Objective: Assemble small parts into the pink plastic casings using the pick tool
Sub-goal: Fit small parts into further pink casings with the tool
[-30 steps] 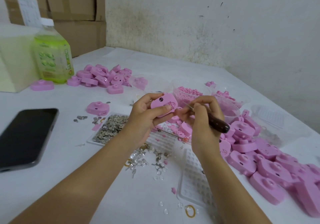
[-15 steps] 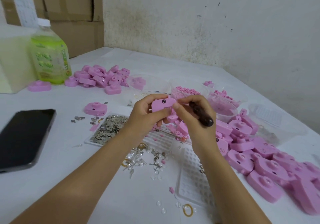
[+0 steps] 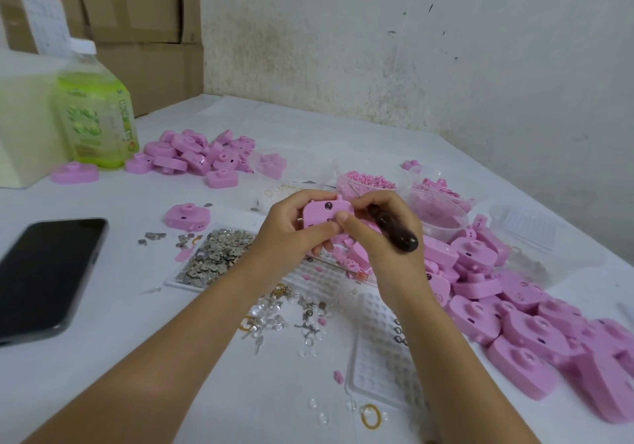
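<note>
Taking up nearly everything is the white table (image 3: 120, 358), w/ cardboard boxes (image 3: 137, 14) stacked at its far L corner. Big heap of pink casings (image 3: 535, 323) runs along the R side, near to far. Black phone (image 3: 41, 272) lies flat on the L, screen dark. Green drink bottle (image 3: 96, 114) stands upright behind it, white cap on, & a smaller pile of casings (image 3: 195, 152) sits just beside the bottle. Clear tray of metal bits (image 3: 212, 258) lies btwn phone & hands. Left hand (image 3: 288, 234) grips one pink casing (image 3: 322, 215), held up off the table at centre, fingers curled round its L edge, thumb on its face. Right hand (image 3: 377, 237) is closed round the pick tool (image 3: 394, 232), dark handle sticking out toward the R, thumb pressed on the casing's face. Tool tip hidden behind fingers.
</note>
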